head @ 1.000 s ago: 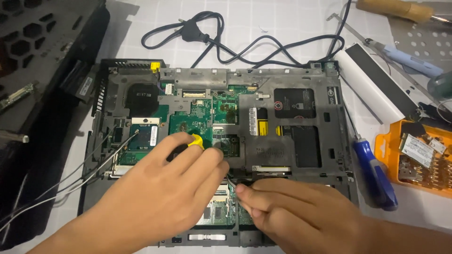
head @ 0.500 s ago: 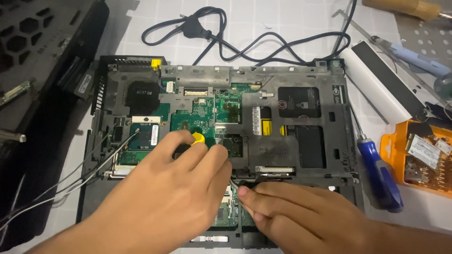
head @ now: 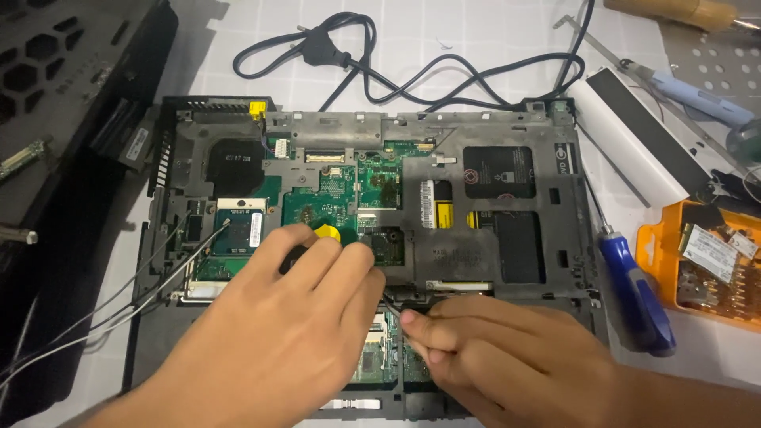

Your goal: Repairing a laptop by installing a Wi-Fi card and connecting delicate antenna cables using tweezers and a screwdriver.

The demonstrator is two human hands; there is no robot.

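Screwdriver, yellow-capped, light and rigid, is gripped by the closed left hand above the laptop motherboard; its shaft is pinched by the right hand.

I see my left hand wrapped around a screwdriver with a yellow-capped black handle, over the green board of an opened laptop. My right hand pinches the shaft low down, fingertips touching it. A blue screwdriver lies right of the laptop, beside an orange tray. A black cable loops above.
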